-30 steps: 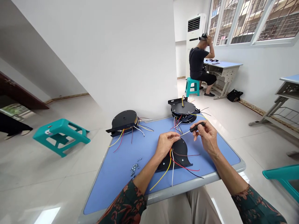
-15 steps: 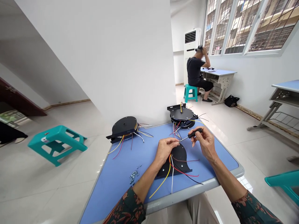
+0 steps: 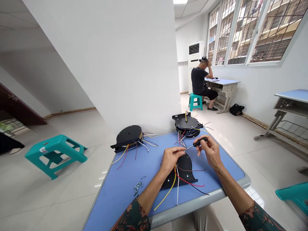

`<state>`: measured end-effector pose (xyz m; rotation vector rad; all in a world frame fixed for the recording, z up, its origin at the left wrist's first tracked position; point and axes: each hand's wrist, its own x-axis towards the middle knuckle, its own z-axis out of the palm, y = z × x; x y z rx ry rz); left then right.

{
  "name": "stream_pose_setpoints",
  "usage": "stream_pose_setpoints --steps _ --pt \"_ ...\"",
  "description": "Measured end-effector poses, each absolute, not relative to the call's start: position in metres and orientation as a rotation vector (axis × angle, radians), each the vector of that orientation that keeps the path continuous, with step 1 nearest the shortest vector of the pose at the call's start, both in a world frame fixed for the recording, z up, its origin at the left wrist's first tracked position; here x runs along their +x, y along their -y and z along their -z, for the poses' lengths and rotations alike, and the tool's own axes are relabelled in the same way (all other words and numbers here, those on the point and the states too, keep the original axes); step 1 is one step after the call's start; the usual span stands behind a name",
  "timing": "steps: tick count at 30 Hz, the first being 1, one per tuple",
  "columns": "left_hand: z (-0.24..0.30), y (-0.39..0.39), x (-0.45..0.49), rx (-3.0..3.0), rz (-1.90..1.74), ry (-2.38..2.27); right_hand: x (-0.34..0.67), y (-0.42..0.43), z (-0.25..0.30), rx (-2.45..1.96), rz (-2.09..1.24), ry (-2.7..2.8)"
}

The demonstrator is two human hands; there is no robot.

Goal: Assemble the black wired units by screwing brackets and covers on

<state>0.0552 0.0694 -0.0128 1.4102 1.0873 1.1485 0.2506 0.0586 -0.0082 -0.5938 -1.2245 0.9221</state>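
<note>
A round black plate unit (image 3: 187, 166) lies in front of me on the blue desk, with yellow, white, red, black and brown wires fanning toward the near edge. My right hand (image 3: 211, 150) grips the black handle of a screwdriver (image 3: 200, 142). Its shaft slants down and left to the unit's far rim. At the tip, my left hand (image 3: 170, 159) has its thumb and fingers pinched together above the plate; what they hold is too small to make out. Left of my forearm lies a small pile of silver screws (image 3: 137, 187).
Another black disc unit (image 3: 130, 136) with loose wires sits at the desk's back left. Stacked disc units (image 3: 187, 123) stand at the back right, near the white wall (image 3: 134, 64). A person (image 3: 199, 80) sits at a farther desk. A green stool (image 3: 56, 152) stands left.
The camera view has tilted up slightly, so the desk and hands sit lower in the picture. Both hands keep nearly the same hold at the screwdriver and plate rim.
</note>
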Motion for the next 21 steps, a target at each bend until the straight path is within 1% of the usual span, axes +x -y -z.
stream_pose_setpoints --steps 8,15,21 --pt "0.0157 -0.0708 0.0558 1.561 -1.149 -1.134 0.2501 -0.0573 0.0063 -0.611 -0.931 1.225" --pt "0.0113 -0.0695 0.0526 1.909 -1.218 -1.135 0.2488 -0.0532 0.0021 -0.652 -0.911 1.276" --pt "0.0128 -0.0685 0.0517 2.138 -1.199 -1.08 0.2466 -0.0507 -0.0019 -0.673 -0.907 1.311"
